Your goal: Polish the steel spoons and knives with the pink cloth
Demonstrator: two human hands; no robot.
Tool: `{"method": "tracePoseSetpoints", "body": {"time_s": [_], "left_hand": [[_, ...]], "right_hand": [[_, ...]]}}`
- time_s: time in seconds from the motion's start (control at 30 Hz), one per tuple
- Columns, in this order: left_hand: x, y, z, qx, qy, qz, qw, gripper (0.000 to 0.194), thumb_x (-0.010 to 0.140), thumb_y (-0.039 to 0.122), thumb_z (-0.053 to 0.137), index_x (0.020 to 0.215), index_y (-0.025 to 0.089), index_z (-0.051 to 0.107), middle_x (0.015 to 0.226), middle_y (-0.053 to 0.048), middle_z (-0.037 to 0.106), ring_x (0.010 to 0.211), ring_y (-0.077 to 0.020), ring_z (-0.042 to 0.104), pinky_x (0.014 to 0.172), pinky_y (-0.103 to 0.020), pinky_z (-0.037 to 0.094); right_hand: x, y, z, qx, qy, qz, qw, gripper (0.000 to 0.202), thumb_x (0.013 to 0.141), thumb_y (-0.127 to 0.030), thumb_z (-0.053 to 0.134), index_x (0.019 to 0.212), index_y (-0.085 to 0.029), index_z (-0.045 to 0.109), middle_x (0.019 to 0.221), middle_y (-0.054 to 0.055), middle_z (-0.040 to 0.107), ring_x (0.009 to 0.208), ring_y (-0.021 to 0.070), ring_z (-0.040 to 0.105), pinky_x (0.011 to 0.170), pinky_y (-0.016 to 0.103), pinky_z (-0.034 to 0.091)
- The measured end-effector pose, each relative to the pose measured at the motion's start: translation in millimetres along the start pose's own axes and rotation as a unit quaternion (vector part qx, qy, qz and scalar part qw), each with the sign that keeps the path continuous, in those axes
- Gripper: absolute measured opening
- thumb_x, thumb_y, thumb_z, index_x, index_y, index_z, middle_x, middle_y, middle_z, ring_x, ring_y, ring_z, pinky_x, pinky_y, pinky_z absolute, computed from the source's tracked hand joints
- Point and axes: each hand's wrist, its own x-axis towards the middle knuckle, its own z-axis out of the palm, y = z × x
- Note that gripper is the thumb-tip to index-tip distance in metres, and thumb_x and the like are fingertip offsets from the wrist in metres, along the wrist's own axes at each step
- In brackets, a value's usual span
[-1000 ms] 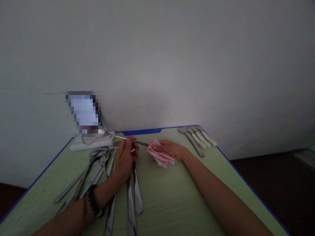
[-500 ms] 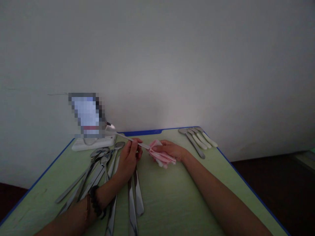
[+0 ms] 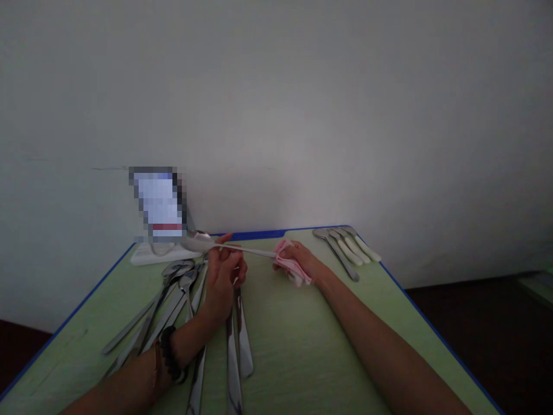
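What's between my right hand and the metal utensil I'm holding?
The head view shows a pink and white cloth in your right hand, covering the right end of the metal utensil.

Black beaded bracelet, thin cord

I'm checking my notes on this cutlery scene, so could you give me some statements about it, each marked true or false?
1. The right hand holds a pink cloth. True.
2. A black bracelet is on the right arm. False: the bracelet is on the left arm.
3. Pale-handled cutlery lies on the table. True.
4. The held spoon's bowl is in the cloth. False: the spoon has its handle end there.
5. The table has blue edging. True.
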Motion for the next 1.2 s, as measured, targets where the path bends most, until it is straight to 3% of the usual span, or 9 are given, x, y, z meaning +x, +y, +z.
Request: {"method": "tracePoseSetpoints", "body": {"time_s": [0.13, 0.23, 0.37, 0.5, 0.7, 0.83, 0.93, 1.07, 1.2], "left_hand": [[0.2, 2.2, 1.9, -0.037, 0.008, -0.024, 0.999, 0.033, 0.075, 0.036, 0.056, 0.104, 0.027, 0.044, 0.072, 0.007, 0.048, 0.036, -0.0047, 0.037, 0.028, -0.016, 0.025], [0.3, 0.7, 2.3, -0.021, 0.011, -0.033, 0.999, 0.024, 0.080, 0.044, 0.054, 0.089, 0.025, 0.043, 0.065, 0.008, 0.044, 0.034, -0.0040, 0.033, 0.028, -0.015, 0.023], [0.4, -3.5, 1.8, 0.032, -0.027, -0.040, 0.998, 0.034, 0.083, 0.055, 0.050, 0.085, 0.022, 0.046, 0.064, 0.007, 0.043, 0.036, -0.0041, 0.035, 0.028, -0.014, 0.026], [0.1, -5.4, 2.5, 0.094, -0.070, -0.052, 0.992, 0.038, 0.083, 0.058, 0.048, 0.084, 0.020, 0.050, 0.065, 0.006, 0.045, 0.040, -0.0050, 0.039, 0.031, -0.014, 0.029], [-8.7, -1.3, 4.6, 0.128, -0.132, -0.055, 0.981, 0.032, 0.079, 0.044, 0.059, 0.097, 0.018, 0.054, 0.057, 0.006, 0.046, 0.042, -0.0061, 0.038, 0.034, -0.014, 0.029], [-13.3, 0.2, 2.9, 0.104, -0.188, -0.049, 0.975, 0.030, 0.080, 0.041, 0.059, 0.101, 0.019, 0.053, 0.076, 0.001, 0.053, 0.048, -0.0067, 0.045, 0.036, -0.016, 0.035], [-12.0, -4.4, 0.0, 0.139, -0.219, -0.057, 0.964, 0.030, 0.084, 0.042, 0.054, 0.103, 0.019, 0.050, 0.077, 0.000, 0.054, 0.047, -0.0068, 0.046, 0.036, -0.016, 0.035], [-8.0, -13.0, -2.5, 0.205, -0.254, -0.084, 0.942, 0.031, 0.088, 0.042, 0.049, 0.110, 0.020, 0.046, 0.071, 0.003, 0.054, 0.044, -0.0052, 0.043, 0.036, -0.015, 0.034], [-7.2, -13.4, -0.3, 0.186, -0.259, -0.085, 0.944, 0.030, 0.089, 0.044, 0.046, 0.107, 0.020, 0.044, 0.075, 0.003, 0.053, 0.046, -0.0053, 0.046, 0.036, -0.014, 0.035]], "right_hand": [[0.3, -1.0, -2.4, -0.019, -0.028, 0.016, 0.999, 0.019, 0.056, -0.029, 0.056, 0.064, -0.013, 0.059, 0.050, 0.003, 0.064, 0.033, 0.0074, 0.045, 0.031, 0.017, 0.032], [4.1, 0.6, -4.0, 0.008, -0.002, 0.024, 1.000, 0.020, 0.061, -0.032, 0.058, 0.066, -0.013, 0.059, 0.048, 0.002, 0.062, 0.034, 0.0090, 0.048, 0.030, 0.017, 0.033], [7.1, 2.1, -0.7, 0.073, 0.021, 0.014, 0.997, 0.026, 0.076, -0.039, 0.057, 0.073, -0.013, 0.059, 0.052, 0.002, 0.062, 0.037, 0.0098, 0.051, 0.033, 0.020, 0.043], [8.0, 2.3, 5.9, 0.123, 0.027, -0.004, 0.992, 0.025, 0.079, -0.037, 0.061, 0.078, -0.012, 0.060, 0.059, 0.002, 0.064, 0.044, 0.0110, 0.056, 0.039, 0.023, 0.050], [16.2, 3.0, 3.0, 0.204, 0.154, -0.037, 0.966, 0.022, 0.081, -0.036, 0.056, 0.076, -0.015, 0.057, 0.051, -0.002, 0.058, 0.040, 0.0094, 0.051, 0.034, 0.020, 0.043], [20.6, 3.8, -2.1, 0.242, 0.211, -0.063, 0.945, 0.020, 0.079, -0.037, 0.058, 0.076, -0.018, 0.053, 0.048, -0.004, 0.054, 0.039, 0.0083, 0.048, 0.034, 0.018, 0.040], [21.4, 3.5, -3.4, 0.269, 0.203, -0.069, 0.939, 0.021, 0.080, -0.038, 0.059, 0.077, -0.019, 0.052, 0.049, -0.005, 0.054, 0.040, 0.0087, 0.048, 0.038, 0.019, 0.042], [20.1, 1.7, -1.4, 0.316, 0.147, -0.096, 0.932, 0.023, 0.082, -0.043, 0.057, 0.079, -0.020, 0.056, 0.059, -0.004, 0.062, 0.046, 0.0091, 0.053, 0.044, 0.021, 0.045], [19.1, 2.3, 1.3, 0.320, 0.100, -0.089, 0.938, 0.031, 0.084, -0.049, 0.053, 0.082, -0.019, 0.060, 0.063, -0.003, 0.064, 0.049, 0.0097, 0.056, 0.050, 0.023, 0.048]]}}
